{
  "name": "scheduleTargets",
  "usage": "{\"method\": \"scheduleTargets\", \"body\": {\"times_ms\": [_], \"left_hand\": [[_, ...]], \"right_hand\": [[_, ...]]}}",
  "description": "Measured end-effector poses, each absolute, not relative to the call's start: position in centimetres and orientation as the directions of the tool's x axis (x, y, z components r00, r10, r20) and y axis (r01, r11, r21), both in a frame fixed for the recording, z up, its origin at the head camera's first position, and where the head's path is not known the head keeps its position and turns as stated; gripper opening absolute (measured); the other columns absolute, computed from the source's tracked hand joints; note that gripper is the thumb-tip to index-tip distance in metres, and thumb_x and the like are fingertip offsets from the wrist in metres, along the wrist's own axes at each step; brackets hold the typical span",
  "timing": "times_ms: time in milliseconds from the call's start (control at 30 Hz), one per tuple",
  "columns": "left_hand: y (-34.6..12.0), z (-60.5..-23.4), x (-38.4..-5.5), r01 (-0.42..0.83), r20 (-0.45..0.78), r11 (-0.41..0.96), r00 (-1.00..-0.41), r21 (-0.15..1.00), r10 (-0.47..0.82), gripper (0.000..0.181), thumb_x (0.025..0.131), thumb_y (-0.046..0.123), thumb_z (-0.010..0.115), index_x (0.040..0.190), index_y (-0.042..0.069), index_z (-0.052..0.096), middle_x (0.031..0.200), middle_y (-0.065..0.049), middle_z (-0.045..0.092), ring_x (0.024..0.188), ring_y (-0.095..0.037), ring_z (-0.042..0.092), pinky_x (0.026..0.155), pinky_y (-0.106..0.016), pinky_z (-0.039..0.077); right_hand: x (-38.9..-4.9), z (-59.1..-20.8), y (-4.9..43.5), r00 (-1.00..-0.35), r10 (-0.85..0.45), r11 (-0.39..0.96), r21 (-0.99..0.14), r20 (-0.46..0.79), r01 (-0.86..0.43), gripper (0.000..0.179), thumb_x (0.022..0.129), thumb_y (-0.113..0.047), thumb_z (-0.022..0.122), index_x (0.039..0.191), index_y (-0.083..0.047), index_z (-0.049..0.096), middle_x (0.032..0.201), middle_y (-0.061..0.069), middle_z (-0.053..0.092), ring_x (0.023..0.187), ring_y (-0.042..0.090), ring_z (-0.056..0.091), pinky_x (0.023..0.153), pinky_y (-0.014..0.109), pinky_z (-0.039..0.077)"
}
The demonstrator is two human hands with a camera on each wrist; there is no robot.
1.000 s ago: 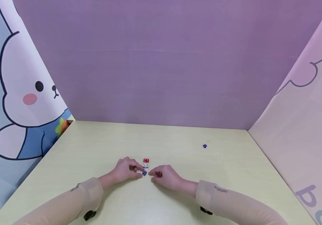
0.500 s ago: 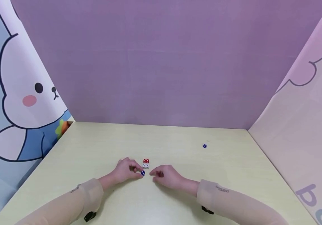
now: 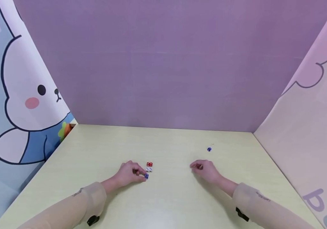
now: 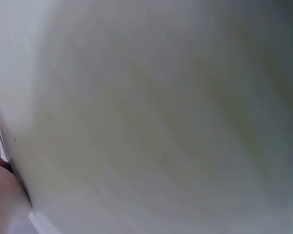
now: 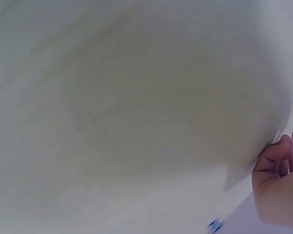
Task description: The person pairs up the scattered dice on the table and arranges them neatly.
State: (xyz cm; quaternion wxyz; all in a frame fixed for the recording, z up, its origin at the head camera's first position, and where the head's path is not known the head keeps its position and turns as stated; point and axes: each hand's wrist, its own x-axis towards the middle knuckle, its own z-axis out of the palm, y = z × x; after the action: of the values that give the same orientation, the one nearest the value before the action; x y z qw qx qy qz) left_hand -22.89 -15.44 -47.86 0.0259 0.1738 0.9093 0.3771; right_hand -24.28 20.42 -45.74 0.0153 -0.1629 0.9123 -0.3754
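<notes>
My left hand pinches a blue die with white pips between thumb and index finger. Just beyond that die are a white die and a red die, touching each other; whether the red one lies behind or on top I cannot tell. On the right, my right hand is over the table with loosely bent fingers and nothing visible in them. A second blue die lies farther back, apart from that hand. In the left wrist view only part of the left hand shows at the edge.
The pale wooden table meets a purple panel at the back. A rabbit-printed panel stands at the left and a pale pink one at the right. A thin fine strand lies beside the far die.
My right hand has moved away to the right and slightly back, closer to the far blue die. The left hand has drawn the near die slightly left and stays beside the other two.
</notes>
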Motion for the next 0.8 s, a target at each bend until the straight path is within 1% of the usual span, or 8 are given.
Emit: {"method": "scheduleTargets", "body": {"times_ms": [100, 200, 367, 500, 700, 800], "left_hand": [[-15.5, -48.0, -22.9, 0.297, 0.088, 0.657, -0.939, 0.693, 0.332, 0.017, 0.068, 0.038, 0.083, 0.08, 0.032, 0.072, 0.068, 0.015, 0.056, 0.072, -0.01, 0.044, 0.075, -0.032, 0.027], [-15.5, -48.0, -23.0, 0.286, 0.081, 0.656, -0.942, 0.698, 0.325, 0.017, 0.068, 0.038, 0.083, 0.079, 0.031, 0.072, 0.068, 0.014, 0.055, 0.073, -0.01, 0.044, 0.076, -0.033, 0.026], [-15.5, -48.1, -23.0, 0.279, 0.074, 0.653, -0.944, 0.704, 0.323, 0.017, 0.068, 0.038, 0.083, 0.078, 0.031, 0.072, 0.067, 0.013, 0.055, 0.073, -0.01, 0.044, 0.077, -0.034, 0.026], [-15.5, -48.0, -22.9, 0.281, 0.078, 0.653, -0.943, 0.703, 0.322, 0.017, 0.068, 0.038, 0.083, 0.077, 0.031, 0.072, 0.067, 0.013, 0.055, 0.072, -0.01, 0.044, 0.075, -0.033, 0.027], [-15.6, -48.1, -22.9, 0.279, 0.082, 0.647, -0.945, 0.71, 0.317, 0.017, 0.068, 0.038, 0.084, 0.078, 0.03, 0.072, 0.067, 0.013, 0.055, 0.072, -0.011, 0.044, 0.072, -0.03, 0.03], [-15.7, -48.2, -23.0, 0.275, 0.082, 0.642, -0.946, 0.715, 0.314, 0.018, 0.067, 0.038, 0.084, 0.078, 0.03, 0.072, 0.067, 0.012, 0.055, 0.072, -0.011, 0.044, 0.071, -0.029, 0.031]], "right_hand": [[-25.2, -45.6, 22.7, -0.973, -0.206, 0.7, -0.679, 0.107, -0.223, 0.014, 0.084, -0.002, 0.066, 0.098, -0.002, 0.069, 0.082, 0.005, 0.068, 0.071, 0.011, 0.057, 0.057, 0.021, 0.047], [-26.3, -45.5, 24.6, -0.986, -0.117, 0.727, -0.666, 0.121, -0.168, 0.014, 0.085, -0.002, 0.064, 0.098, 0.001, 0.068, 0.083, 0.009, 0.068, 0.07, 0.014, 0.058, 0.055, 0.021, 0.046], [-28.5, -46.0, 27.0, -0.987, -0.003, 0.778, -0.62, 0.161, -0.104, 0.016, 0.085, -0.007, 0.065, 0.098, 0.002, 0.067, 0.085, 0.012, 0.068, 0.073, 0.018, 0.061, 0.059, 0.022, 0.047], [-30.0, -46.4, 27.9, -0.984, 0.026, 0.799, -0.595, 0.174, -0.084, 0.018, 0.084, -0.009, 0.067, 0.098, 0.002, 0.068, 0.084, 0.012, 0.068, 0.074, 0.019, 0.06, 0.063, 0.025, 0.046], [-31.2, -46.3, 27.5, -0.99, 0.045, 0.81, -0.584, 0.133, -0.042, 0.019, 0.084, -0.011, 0.068, 0.097, 0.003, 0.067, 0.088, 0.015, 0.069, 0.077, 0.021, 0.06, 0.07, 0.033, 0.049], [-31.5, -46.2, 27.3, -0.992, 0.048, 0.822, -0.569, 0.121, -0.03, 0.02, 0.084, -0.013, 0.068, 0.095, 0.003, 0.067, 0.088, 0.015, 0.068, 0.076, 0.023, 0.06, 0.069, 0.035, 0.049]]}}
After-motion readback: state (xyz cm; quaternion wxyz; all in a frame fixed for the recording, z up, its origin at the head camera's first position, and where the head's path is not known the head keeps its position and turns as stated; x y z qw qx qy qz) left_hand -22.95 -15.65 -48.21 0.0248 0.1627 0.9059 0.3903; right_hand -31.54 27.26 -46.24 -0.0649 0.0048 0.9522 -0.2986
